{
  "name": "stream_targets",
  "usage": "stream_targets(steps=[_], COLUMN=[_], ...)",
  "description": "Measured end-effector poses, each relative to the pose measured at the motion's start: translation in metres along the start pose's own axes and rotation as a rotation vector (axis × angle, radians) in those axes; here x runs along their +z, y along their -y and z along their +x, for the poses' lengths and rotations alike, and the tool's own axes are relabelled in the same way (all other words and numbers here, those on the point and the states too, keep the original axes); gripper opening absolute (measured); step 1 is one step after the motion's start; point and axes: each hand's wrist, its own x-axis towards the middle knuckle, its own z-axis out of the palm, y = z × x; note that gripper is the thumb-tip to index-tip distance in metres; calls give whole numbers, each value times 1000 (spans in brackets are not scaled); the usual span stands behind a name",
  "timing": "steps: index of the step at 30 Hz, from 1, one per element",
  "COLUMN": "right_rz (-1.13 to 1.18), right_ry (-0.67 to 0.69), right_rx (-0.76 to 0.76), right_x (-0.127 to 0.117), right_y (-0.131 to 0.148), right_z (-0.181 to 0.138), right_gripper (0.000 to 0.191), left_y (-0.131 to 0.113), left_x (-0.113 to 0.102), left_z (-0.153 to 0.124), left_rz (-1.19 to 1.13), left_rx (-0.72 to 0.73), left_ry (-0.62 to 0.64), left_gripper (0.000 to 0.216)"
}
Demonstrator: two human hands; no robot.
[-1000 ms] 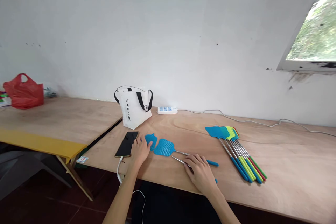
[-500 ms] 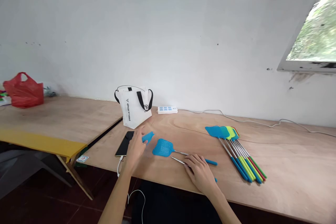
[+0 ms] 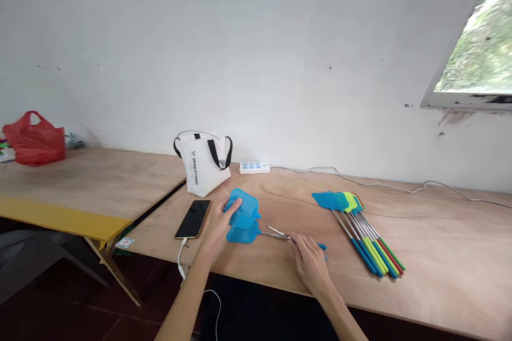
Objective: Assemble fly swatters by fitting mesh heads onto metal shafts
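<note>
Centrally, on a pale wooden table (image 3: 448, 256), the left hand (image 3: 218, 225) pinches a loose blue flyswatter head (image 3: 245, 206) by its left edge, thumb on top, its short neck pointing right. The right hand (image 3: 309, 257) has its fingers curled around a metal rod (image 3: 275, 231), whose bare tip points left, near that neck but apart from it. A blue flyswatter (image 3: 242, 234) lies in the way, its mesh partly covered by the loose head and its shaft running beneath the rod towards the right hand. Just left of the left hand is a black phone (image 3: 192, 219) with a white cable (image 3: 181, 261) plugged in. Behind stand a white tote bag (image 3: 203, 166) with black handles and, by the wall, a white power strip (image 3: 255, 168). Well to the right lies a fanned row of flyswatters (image 3: 363, 234) with blue, yellow-green, red and green handles. Far left, a red plastic bag (image 3: 40, 143) sits on another table (image 3: 104, 176).
</note>
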Motion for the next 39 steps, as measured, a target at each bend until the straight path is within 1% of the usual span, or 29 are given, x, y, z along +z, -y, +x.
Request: stream_targets(steps=[3, 6, 10, 15, 24, 31, 39], right_rz=[29, 58, 71, 45, 66, 72, 21], right_ry=[-48, -62, -23, 18, 11, 38, 77], right_rx=[39, 60, 39, -14, 23, 23, -8], right_x=[0, 1, -1, -2, -2, 0, 1], right_y=[-2, -2, 0, 3, 2, 1, -2], right_z=[-1, -1, -1, 0, -1, -1, -3], right_gripper=[30, 31, 32, 31, 32, 32, 31], left_y=[2, 6, 13, 16, 24, 26, 22], left_x=[10, 15, 19, 22, 16, 15, 11], left_z=[-2, -3, -3, -4, 2, 2, 2], left_rz=[-52, -82, -126, -96, -68, -16, 43], left_rx=[-61, -111, -122, -144, -153, -164, -88], left_ry=[35, 52, 64, 74, 89, 95, 138], left_gripper=[54, 57, 58, 58, 56, 56, 47])
